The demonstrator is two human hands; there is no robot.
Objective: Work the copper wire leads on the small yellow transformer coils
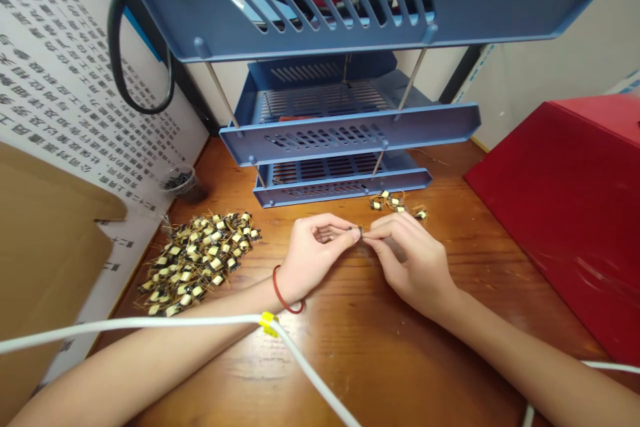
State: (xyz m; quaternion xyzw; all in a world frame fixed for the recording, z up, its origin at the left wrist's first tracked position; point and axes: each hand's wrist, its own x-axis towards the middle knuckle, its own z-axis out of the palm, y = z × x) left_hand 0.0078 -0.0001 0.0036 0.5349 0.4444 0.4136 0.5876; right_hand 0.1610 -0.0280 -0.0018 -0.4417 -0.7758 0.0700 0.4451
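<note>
Above the middle of the wooden table, my left hand [313, 255] pinches a small dark transformer coil [359, 230] between thumb and fingers. My right hand [413, 257] meets it from the right, thumb and forefinger closed at the coil's edge. Whether those fingertips grip a wire or the body is too small to tell. Left of my left hand lies a heap of transformer coils [200, 260] with yellow tape, black bases and thin copper wires. Several similar coils [395, 202] lie just beyond my right hand.
A blue tiered tray rack [350, 137] stands at the back, its top tier overhanging. A clear cup of dark small parts [179, 181] is at the back left. The red box [555, 213] stands right. A white cable [200, 322] with a yellow tag crosses the foreground.
</note>
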